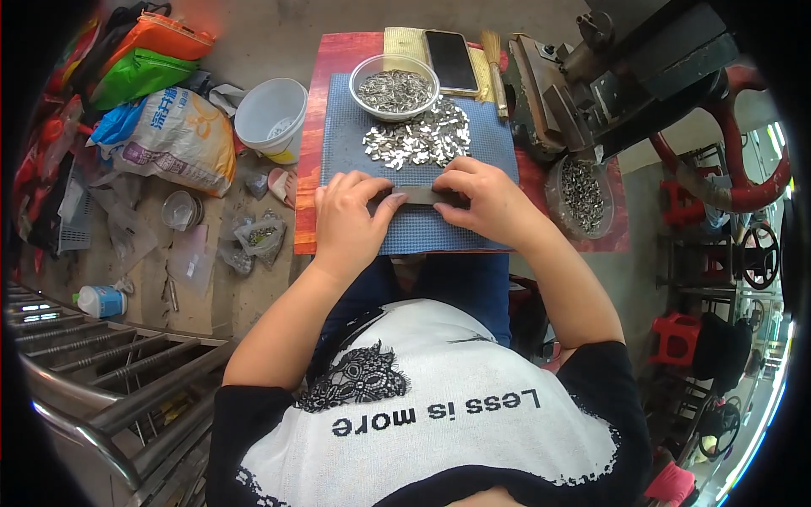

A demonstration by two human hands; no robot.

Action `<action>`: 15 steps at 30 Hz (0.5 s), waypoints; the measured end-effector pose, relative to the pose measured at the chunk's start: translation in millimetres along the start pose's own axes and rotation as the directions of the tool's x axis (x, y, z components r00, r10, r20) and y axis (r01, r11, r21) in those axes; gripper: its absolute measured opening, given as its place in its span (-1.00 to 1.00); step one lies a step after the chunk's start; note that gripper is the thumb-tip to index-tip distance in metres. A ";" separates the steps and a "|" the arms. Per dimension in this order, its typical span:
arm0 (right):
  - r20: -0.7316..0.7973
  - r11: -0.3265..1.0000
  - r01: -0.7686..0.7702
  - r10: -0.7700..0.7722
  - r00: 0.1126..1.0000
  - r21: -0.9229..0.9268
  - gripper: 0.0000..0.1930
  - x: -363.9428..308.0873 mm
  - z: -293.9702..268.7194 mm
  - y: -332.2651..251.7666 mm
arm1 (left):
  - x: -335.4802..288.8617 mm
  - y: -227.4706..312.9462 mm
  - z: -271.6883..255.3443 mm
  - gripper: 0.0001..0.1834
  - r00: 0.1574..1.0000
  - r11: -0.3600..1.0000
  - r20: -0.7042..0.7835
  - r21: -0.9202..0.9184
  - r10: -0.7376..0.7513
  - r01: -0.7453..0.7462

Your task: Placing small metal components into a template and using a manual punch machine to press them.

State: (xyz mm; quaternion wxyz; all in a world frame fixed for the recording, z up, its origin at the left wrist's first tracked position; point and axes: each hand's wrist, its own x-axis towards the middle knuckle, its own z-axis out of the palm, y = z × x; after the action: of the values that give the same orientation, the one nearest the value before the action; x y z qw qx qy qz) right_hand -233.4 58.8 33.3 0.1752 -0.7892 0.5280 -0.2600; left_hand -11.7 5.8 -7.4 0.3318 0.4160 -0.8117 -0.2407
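A flat grey metal bar [416, 195] lies crosswise over the blue textured mat [405, 230] in front of me. My left hand [353, 207] grips its left end between thumb and fingers. At the other end, my right hand [475, 196] pinches the bar, fingers curled. Just beyond the bar spreads a loose pile of small shiny metal pieces [418, 139]. Behind that pile stands a clear round bowl [394, 110] filled with more small metal parts.
A phone [451, 61] and a straw brush [496, 74] lie at the table's far edge. A dark machine press [583, 101] stands right, above a clear tub [583, 203] of metal pieces. On the left floor are a white bucket [279, 110] and sacks [182, 139].
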 end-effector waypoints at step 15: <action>-0.295 0.953 -0.227 0.279 0.914 0.201 -0.79 -24.1 -62.1 2.7 | 81.5 61.3 0.0 -0.51 0.970 0.938 0.136 -0.313 0.201 -0.150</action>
State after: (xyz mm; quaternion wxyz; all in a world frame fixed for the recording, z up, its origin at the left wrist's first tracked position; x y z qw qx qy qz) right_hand -279.8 79.8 76.3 0.1830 -0.6444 0.6244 -0.4017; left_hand -78.6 -29.3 61.1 0.3426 0.2650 -0.8244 -0.3645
